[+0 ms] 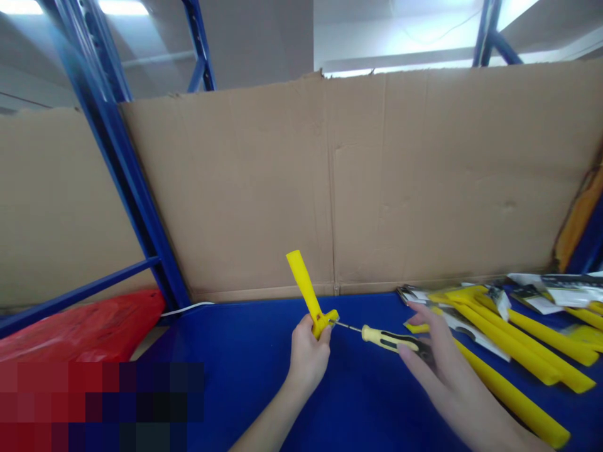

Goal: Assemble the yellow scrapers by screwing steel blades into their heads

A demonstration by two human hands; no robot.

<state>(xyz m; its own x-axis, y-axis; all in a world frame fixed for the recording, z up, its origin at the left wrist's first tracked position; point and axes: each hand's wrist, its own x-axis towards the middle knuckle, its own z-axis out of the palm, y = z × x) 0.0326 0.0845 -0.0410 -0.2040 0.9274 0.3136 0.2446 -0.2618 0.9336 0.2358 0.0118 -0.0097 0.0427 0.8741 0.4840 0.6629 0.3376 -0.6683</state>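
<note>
My left hand (308,355) is closed around the lower end of a yellow plastic handle-like part (304,284). Its long tube tilts up and slightly left, and a short crosspiece sticks out beside my thumb. The tip of a screwdriver (386,338) with a cream and black handle meets that crosspiece, its thin shaft nearly level. At the handle's back end is my right hand (440,358), thumb against the grip and fingers loosely curved over it. Any screw at the tip is too small to make out.
Several long yellow tubular parts (513,339) lie to the right, among plastic-wrapped packets (565,295). The blue tabletop (235,351) ends at an upright cardboard sheet (254,188). Red plastic wrapping (103,323) and a blue metal post (136,194) are at left.
</note>
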